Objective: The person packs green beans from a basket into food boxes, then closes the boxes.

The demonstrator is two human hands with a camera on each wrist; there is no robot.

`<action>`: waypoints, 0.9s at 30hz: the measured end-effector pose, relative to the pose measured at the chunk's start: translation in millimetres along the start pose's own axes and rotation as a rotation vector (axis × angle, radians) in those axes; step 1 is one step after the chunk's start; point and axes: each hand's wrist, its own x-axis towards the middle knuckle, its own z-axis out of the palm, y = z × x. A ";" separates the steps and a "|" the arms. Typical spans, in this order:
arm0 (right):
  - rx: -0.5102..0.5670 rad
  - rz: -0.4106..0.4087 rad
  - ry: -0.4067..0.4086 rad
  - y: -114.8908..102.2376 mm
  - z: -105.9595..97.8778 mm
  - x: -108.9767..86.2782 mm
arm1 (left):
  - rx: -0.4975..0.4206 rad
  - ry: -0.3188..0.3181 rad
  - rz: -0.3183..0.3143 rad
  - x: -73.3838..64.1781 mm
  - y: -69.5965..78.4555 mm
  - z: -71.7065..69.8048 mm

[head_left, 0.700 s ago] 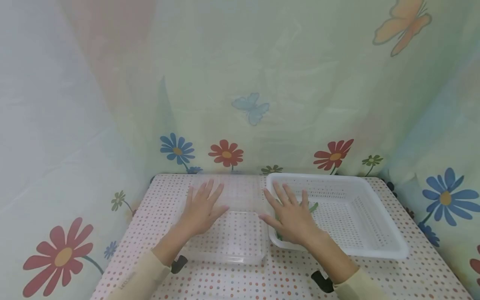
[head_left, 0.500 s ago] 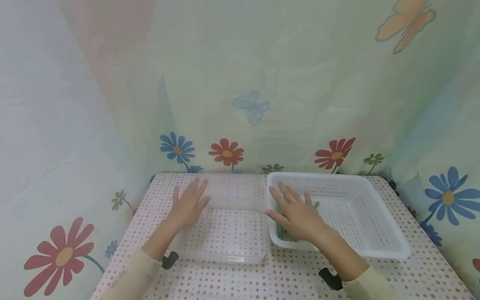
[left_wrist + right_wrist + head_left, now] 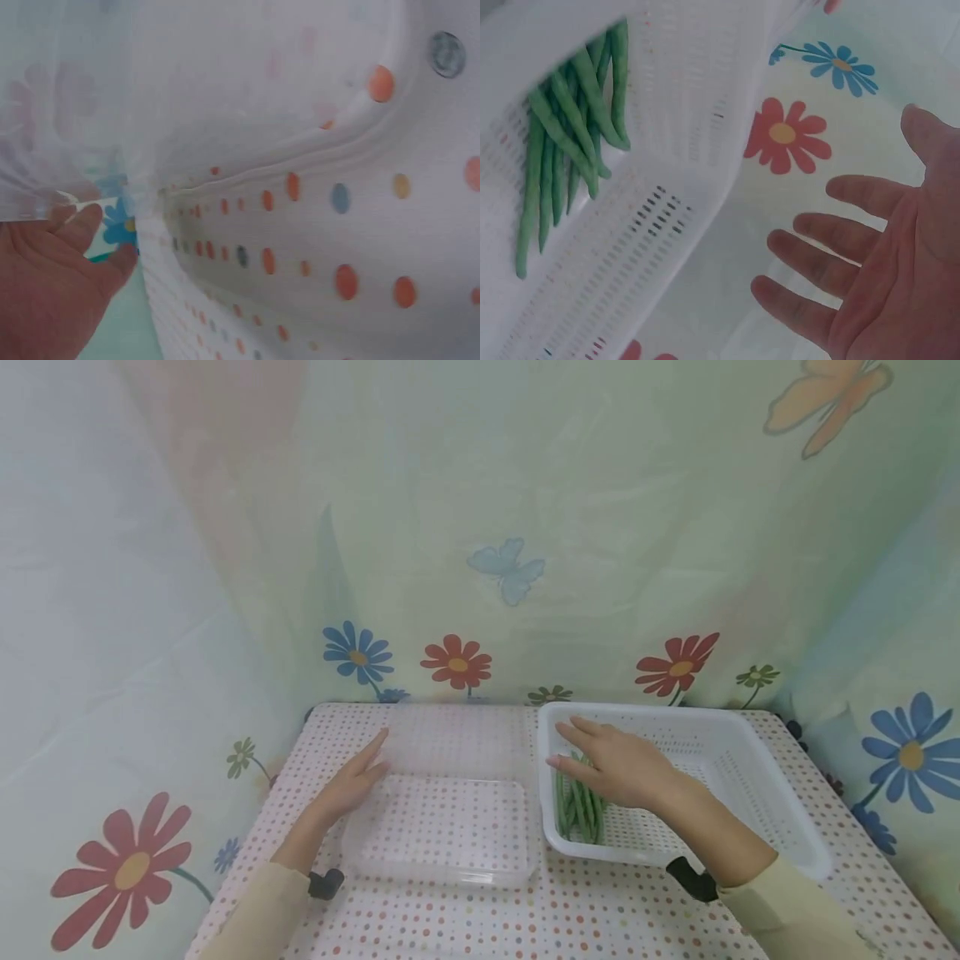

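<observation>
In the head view, a person's left hand [image 3: 351,785] is left of centre, its fingers extended toward the upper right with the thumb slightly apart, beside the left edge of a clear plastic container [image 3: 450,831] whose raised lid [image 3: 461,739] stands behind it; whether they touch cannot be told. The left forearm, in a cream sleeve [image 3: 262,906], slants up from the lower left. Right of centre, the right hand [image 3: 622,764] is held over a white perforated basket [image 3: 675,713], palm down, its fingers loosely straight, apart and pointing left. Its forearm comes in from the lower right corner. Partly beneath this hand, at the basket's left end, lies a bundle of green beans [image 3: 581,814]. Container and basket sit side by side on a dotted table [image 3: 450,931]. In the left wrist view, the hand fills the lower left, its fingers pointing up and right, some partly behind hazy clear plastic; contact is unclear. In the right wrist view, the palm is at the right edge and the fingers spread wide toward the left, separate from the basket, with the beans at upper left.
</observation>
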 end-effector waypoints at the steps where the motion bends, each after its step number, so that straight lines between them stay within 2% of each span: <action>1: -0.005 -0.020 -0.017 0.9 -2.9 1.9 | -0.014 0.010 -0.001 -0.3 -1.9 0.9; 6: 0.015 -0.152 -0.120 13.1 -11.6 16.1 | -0.105 0.054 0.005 0.7 -12.5 6.3; 11: -0.025 -0.209 -0.182 35.6 -6.8 37.2 | -0.192 0.104 -0.008 1.5 -17.9 12.2; 17: -0.124 -0.230 -0.301 58.1 19.8 56.2 | -0.233 0.150 -0.047 -1.9 -17.2 16.6; 22: -0.168 -0.273 -0.314 63.3 42.7 59.9 | -0.286 0.149 -0.042 -3.6 -15.5 19.8; 27: -0.182 -0.278 -0.344 63.3 55.2 62.4 | -0.280 0.181 -0.024 -2.0 -14.2 17.8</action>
